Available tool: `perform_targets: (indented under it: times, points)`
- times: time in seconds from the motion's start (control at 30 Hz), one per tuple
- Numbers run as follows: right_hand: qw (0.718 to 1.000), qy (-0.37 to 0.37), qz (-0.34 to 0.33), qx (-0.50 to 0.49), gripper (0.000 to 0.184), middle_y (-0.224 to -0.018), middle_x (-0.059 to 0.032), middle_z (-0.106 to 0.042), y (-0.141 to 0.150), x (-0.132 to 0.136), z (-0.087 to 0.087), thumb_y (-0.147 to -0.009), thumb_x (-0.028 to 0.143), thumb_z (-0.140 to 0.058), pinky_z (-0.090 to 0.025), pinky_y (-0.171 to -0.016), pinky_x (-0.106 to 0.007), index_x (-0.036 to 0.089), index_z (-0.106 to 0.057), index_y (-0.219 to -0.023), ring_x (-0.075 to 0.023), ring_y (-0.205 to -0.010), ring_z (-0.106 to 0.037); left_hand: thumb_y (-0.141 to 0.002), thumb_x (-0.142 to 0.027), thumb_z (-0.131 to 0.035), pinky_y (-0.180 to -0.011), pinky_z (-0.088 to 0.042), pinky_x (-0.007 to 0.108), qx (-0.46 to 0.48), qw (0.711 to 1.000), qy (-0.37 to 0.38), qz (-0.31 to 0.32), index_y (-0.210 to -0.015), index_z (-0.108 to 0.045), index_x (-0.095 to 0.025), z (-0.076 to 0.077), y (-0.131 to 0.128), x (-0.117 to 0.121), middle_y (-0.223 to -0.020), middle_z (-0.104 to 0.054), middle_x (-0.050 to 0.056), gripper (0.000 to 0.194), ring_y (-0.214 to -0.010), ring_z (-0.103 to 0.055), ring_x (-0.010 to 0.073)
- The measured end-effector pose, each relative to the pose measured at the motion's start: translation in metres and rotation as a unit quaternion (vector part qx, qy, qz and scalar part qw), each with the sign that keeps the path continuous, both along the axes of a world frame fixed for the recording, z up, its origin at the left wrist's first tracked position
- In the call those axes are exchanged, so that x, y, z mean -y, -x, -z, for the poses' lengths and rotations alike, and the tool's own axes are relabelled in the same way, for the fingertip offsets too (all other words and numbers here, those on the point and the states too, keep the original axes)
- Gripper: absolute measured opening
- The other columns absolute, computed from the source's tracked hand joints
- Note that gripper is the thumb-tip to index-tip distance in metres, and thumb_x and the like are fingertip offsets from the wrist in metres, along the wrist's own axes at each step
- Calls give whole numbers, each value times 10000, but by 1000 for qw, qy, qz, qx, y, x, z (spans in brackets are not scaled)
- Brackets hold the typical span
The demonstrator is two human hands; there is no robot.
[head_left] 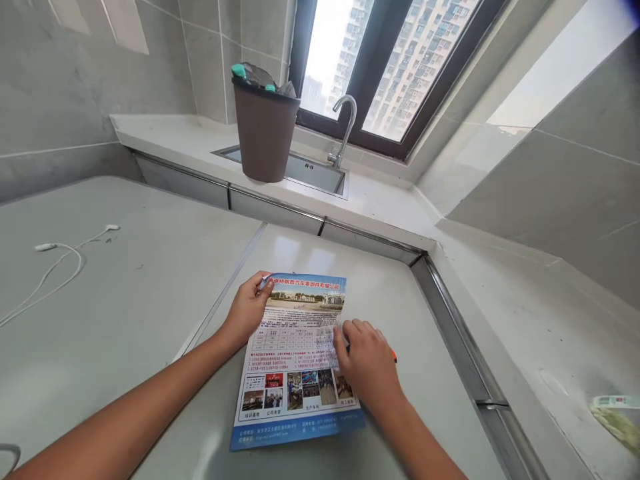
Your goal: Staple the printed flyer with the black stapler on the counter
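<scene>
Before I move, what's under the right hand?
The right hand covers part of the right edge of the leaflet. An orange-red tip shows beside the hand; the rest is hidden, so I can't tell what it belongs to.

I list, remotely: one bench (150,213), pale, glossy, seamed; one white cable (46,247), loosely curved, lying left of my left grip (255,303).

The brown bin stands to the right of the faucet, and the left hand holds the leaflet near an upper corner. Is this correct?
Not quite: the head view shows the brown bin left of the faucet. The left hand does hold the leaflet near an upper corner.
</scene>
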State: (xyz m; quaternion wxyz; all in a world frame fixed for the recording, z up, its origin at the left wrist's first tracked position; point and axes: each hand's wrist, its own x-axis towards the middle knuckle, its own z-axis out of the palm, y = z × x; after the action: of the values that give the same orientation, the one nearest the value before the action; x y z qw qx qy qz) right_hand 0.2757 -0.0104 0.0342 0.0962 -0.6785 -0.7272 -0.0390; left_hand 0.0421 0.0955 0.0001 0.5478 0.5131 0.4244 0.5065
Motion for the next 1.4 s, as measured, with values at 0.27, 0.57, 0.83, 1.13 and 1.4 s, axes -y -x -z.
perform_targets:
  times: [0.27, 0.57, 0.83, 1.13, 1.4]
  points:
    - [916, 229, -276, -176, 333, -977, 9, -642, -89, -12, -43, -740, 367, -857, -416, -793, -288, 242, -603, -916, -191, -905, -576, -916, -252, -535, -760, -494, 301, -230, 968, -67, 74, -1200, -617, -220, -6, -6, 11, -923, -720, 9, 297, -833, -665, 212]
    - [932, 205, -222, -200, 275, -949, -3, -639, -143, -20, -26, -758, 55, -584, -432, -786, -311, 243, -626, -954, -196, -894, -585, -851, -158, -616, -1079, -436, 476, -384, 886, -257, 31, -1316, -532, -240, -13, -5, 20, -1423, -493, 127, 480, -1331, -472, 309]
    - [978, -68, -35, -192, 144, -985, -60, -657, -156, -37, -12, -871, 234, -595, -436, -819, -380, 231, -621, -1013, -270, -951, -579, -922, -246, -610, -1067, -408, 492, -486, 775, -326, 241, -1263, -651, -311, -26, 8, 16, -1344, -632, 62, 349, -1279, -545, 292]
    - [928, 20, -70, -365, 170, -1004, -30, -663, -40, -17, -8, -858, 204, -652, -454, -823, -350, 241, -628, -1022, -239, -943, -601, -777, -464, -805, -1112, -313, 565, -526, 773, -295, 197, -1474, -457, -323, -12, -12, 28, -1503, -521, 103, 792, -1362, -459, 362]
    - [937, 35, -105, -332, 230, -1004, -32, -658, -20, -13, 11, -825, 84, -662, -454, -835, -376, 241, -624, -990, -241, -957, -566, -835, -371, -776, -1084, -357, 505, -456, 829, -267, 184, -1234, -634, -271, -13, -14, 26, -1415, -618, 81, 435, -1321, -521, 311]
